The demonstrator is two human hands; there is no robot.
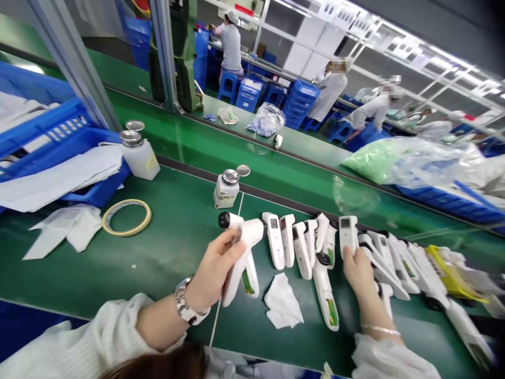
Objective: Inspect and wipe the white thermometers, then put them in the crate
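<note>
My left hand [215, 271] is closed round the grip of a white gun-shaped thermometer [242, 252], its dark sensor tip pointing left, just above the green table [173, 247]. My right hand [359, 271] grips the lower end of another white thermometer [347, 235] whose small display faces up. Between and beyond my hands lies a row of several white thermometers [300, 245], some face up, some on their side. A crumpled white wipe [283, 308] lies on the table between my hands.
Two white solvent dispenser bottles [226, 188] [139, 155] stand behind, a tape ring [127, 217] and white cloths [65, 229] to the left by a blue crate [47, 131]. A green conveyor [276, 163] runs behind. Plastic bags [410, 160] sit right. Other workers stand far back.
</note>
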